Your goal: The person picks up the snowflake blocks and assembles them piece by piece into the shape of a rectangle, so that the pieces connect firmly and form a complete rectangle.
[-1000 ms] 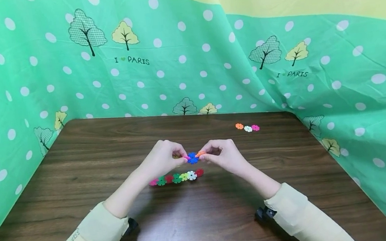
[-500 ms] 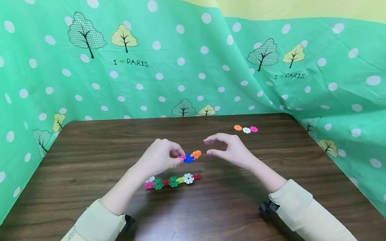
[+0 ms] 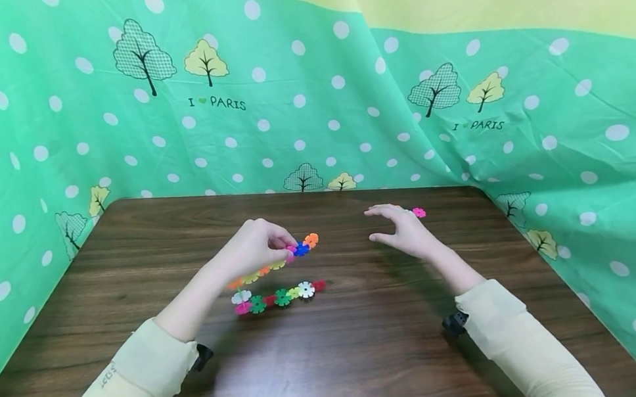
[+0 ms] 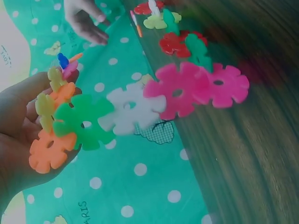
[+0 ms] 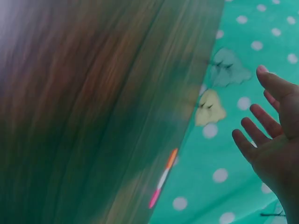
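My left hand (image 3: 254, 242) pinches a chain of linked plastic snowflake pieces near its pink, blue and orange end. The blue piece (image 3: 301, 249) and orange end piece (image 3: 312, 240) stick out past the fingertips. In the left wrist view the chain bends round through an orange piece (image 4: 51, 150), a green piece (image 4: 84, 122), a white piece (image 4: 132, 109) and pink pieces (image 4: 177, 91), then red and green ones further off. My right hand (image 3: 405, 231) holds nothing, its fingers spread apart, and overlaps the loose snowflake pieces at the back right in the head view.
Three loose pieces, orange, white and pink (image 3: 419, 212), lie near the back right of the brown wooden table (image 3: 339, 368). A green dotted cloth (image 3: 305, 94) hangs behind and beside the table.
My right hand let go of the orange end piece and moved right, toward the loose pieces. My left hand shifted slightly left and up with the chain, so more of its back side shows.
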### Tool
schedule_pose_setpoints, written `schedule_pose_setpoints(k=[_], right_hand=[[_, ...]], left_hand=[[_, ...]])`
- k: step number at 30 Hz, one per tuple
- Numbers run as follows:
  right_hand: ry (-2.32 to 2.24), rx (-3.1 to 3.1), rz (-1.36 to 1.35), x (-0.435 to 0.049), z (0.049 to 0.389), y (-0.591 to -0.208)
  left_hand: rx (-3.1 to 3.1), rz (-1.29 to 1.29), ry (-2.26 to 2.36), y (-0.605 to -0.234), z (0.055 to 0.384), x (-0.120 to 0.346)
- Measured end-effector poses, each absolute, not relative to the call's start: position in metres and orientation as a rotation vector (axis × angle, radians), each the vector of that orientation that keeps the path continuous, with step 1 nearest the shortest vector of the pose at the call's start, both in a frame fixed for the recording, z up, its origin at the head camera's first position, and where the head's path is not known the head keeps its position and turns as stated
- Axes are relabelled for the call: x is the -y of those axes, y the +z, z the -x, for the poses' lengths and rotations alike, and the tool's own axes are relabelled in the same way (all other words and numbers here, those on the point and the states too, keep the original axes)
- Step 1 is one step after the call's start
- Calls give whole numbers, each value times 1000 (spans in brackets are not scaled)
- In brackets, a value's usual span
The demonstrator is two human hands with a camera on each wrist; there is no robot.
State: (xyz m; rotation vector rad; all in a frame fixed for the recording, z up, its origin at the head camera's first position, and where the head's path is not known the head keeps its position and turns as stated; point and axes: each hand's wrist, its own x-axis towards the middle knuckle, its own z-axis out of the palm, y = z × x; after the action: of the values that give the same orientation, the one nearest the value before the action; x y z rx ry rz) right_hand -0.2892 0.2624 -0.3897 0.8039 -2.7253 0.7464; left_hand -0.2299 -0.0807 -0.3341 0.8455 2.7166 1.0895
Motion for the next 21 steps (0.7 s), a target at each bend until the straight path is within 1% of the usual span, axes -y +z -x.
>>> schedule_pose_setpoints(k=[14, 21], right_hand=[[623, 2889, -633, -303, 332, -407], [627, 2938, -550, -315, 346, -416]], left_hand=[[-2675, -648, 1234, -344, 255, 98], [-2625, -555, 1333, -352, 265, 102]])
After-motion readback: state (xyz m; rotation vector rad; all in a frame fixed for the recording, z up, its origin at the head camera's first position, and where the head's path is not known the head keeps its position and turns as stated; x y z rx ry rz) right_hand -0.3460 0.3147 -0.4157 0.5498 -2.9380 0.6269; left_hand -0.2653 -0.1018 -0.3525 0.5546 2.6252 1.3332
